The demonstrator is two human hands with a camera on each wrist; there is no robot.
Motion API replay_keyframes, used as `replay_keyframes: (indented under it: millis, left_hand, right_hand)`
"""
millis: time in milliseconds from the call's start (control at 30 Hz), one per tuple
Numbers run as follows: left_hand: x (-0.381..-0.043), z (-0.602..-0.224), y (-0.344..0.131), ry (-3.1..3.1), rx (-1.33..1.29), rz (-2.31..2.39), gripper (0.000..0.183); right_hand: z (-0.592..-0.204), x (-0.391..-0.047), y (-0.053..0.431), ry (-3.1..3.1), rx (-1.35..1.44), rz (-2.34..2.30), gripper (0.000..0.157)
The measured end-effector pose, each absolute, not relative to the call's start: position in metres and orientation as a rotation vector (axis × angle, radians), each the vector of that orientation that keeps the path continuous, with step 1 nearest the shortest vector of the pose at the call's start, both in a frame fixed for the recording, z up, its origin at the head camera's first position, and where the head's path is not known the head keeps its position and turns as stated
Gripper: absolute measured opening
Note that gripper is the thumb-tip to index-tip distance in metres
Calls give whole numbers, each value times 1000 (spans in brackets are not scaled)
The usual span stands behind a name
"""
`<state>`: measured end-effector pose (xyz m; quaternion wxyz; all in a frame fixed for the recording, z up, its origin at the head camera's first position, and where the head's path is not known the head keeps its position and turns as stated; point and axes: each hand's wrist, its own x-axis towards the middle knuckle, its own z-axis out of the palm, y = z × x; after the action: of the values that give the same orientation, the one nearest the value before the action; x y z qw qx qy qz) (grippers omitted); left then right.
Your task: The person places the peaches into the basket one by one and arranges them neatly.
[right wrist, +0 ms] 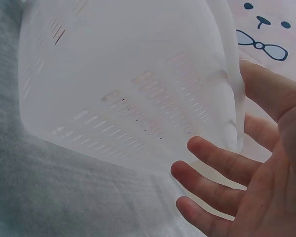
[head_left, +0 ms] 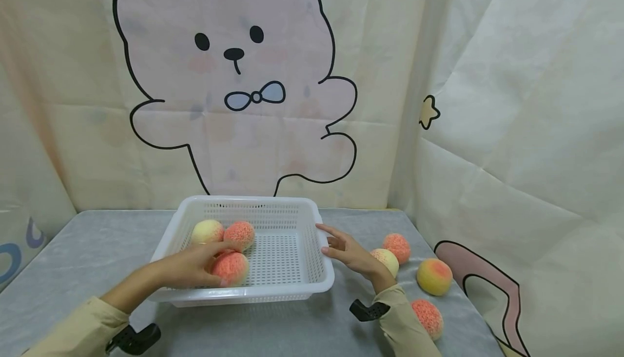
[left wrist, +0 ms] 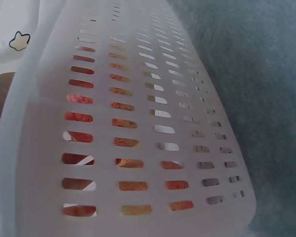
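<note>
A white plastic basket (head_left: 265, 292) with slotted walls stands on the table. My left hand (head_left: 192, 266) reaches over its left side and grips a pink-red peach (head_left: 233, 268), thumb at the near side and fingers at the far side. Beyond that hand, a pale yellow peach (head_left: 207, 232) and another pink peach (head_left: 240, 234) lie in the basket. Reddish patches show through the basket wall (left wrist: 44, 173) in the left wrist view. At the right rim, my right hand (head_left: 348, 251) touches the edge with loosely extended fingers (right wrist: 219, 160), several of them outside the wall.
Right of the basket lie a pale peach (head_left: 387, 263), a pink peach (head_left: 397, 247), a yellow-orange peach (head_left: 434, 277) and a red-pink peach (head_left: 428, 318), partly behind the right sleeve (head_left: 402, 319). A grey cloth (head_left: 112, 238) covers the table. Behind it hangs a bear-print curtain (head_left: 234, 145).
</note>
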<state>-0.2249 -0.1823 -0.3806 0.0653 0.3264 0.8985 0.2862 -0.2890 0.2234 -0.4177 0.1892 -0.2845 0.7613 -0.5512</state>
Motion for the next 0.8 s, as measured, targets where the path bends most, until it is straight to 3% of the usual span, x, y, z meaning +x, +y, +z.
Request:
replay_keyframes:
  millis: [300, 800]
  left_hand:
    - [-226, -384, -181, 2766, 1037, 739, 53]
    - [-228, -378, -185, 2643, 1165, 654, 52]
  right_hand:
    - [-417, -287, 224, 2141, -790, -1550, 68]
    - [-417, -287, 223, 2135, -797, -1545, 68]
